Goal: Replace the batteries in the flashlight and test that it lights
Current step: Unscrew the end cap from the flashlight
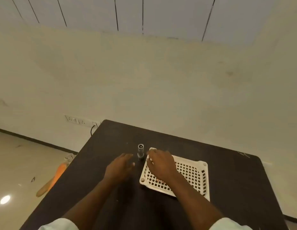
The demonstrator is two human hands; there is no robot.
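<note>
A small silver-grey flashlight (140, 152) stands upright on the dark table (227, 171), its round end facing up. My left hand (120, 168) hovers just left of it, fingers apart and empty. My right hand (161, 165) reaches over the far left corner of a white lattice basket (190, 173), just right of the flashlight, fingers curled near the rim. I cannot tell whether it holds anything. A small reddish object (159, 180), possibly batteries, shows inside the basket under my right wrist.
The table's left edge runs diagonally beside a glossy floor where an orange tool (52, 179) lies. A wall socket strip (79, 121) with a black cable sits behind the table's far left corner. The cream wall is close behind.
</note>
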